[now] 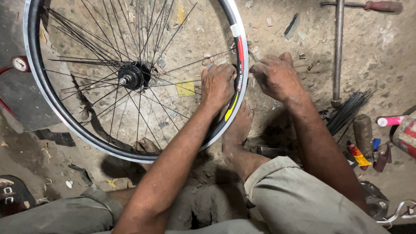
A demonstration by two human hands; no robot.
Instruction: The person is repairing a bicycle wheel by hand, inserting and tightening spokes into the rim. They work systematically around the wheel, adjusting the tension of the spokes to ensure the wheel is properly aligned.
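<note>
Dusty floor point(381, 56), spoke bundle point(349, 110), long tool point(338, 52)

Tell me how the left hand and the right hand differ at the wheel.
The left hand reaches through the spokes and rests on the inner side of the wheel rim; the right hand stays outside the rim. The left hand lies knuckles-up, fingers curled on the rim; the right hand's fingers pinch toward the rim edge. Both are bare and close together.

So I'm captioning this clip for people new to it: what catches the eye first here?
A big spoked bicycle wheel fills the upper left, standing on a dusty floor. The left hand reaches through the spokes at its right rim, with the right hand just outside it. A bundle of loose black spokes lies to the right, beside a long metal tool.
</note>
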